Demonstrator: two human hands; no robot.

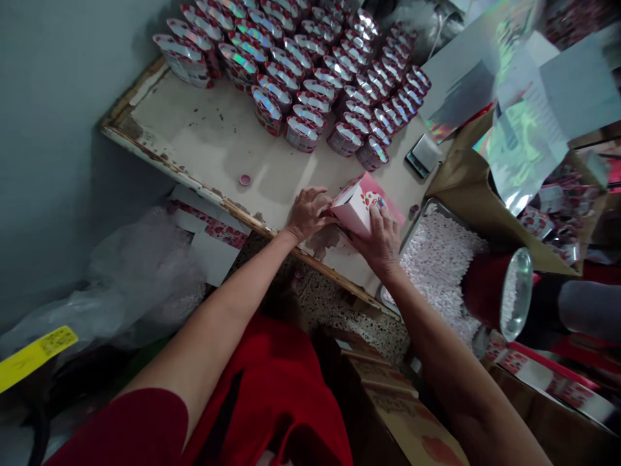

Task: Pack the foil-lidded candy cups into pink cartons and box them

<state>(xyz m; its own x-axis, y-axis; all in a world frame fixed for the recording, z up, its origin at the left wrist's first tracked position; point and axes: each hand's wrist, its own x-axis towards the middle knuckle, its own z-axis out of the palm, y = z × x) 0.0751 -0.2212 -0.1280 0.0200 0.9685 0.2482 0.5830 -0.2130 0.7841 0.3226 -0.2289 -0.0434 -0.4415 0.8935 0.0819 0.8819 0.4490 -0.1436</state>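
A small pink and white carton (358,211) with strawberry pictures is tilted just above the table's front edge. My right hand (381,241) grips it from the right, fingers spread over the printed face and the thumb underneath. At its left end my left hand (310,212) has curled fingers, with the thumb side against the carton's lower edge; the exact contact of the fingertips is hard to see. A dark gap shows along the carton's top edge. Left of the hands, a small pink cap (245,180) lies on the tabletop (194,142).
Rows of red shiny pouches (303,126) stand across the back. A small scale (424,155) sits at right. Beside my right arm, a metal tray (431,207) holds white pellets, with a red metal cup (490,291) over it. An open cardboard box (458,178) holds packaging.
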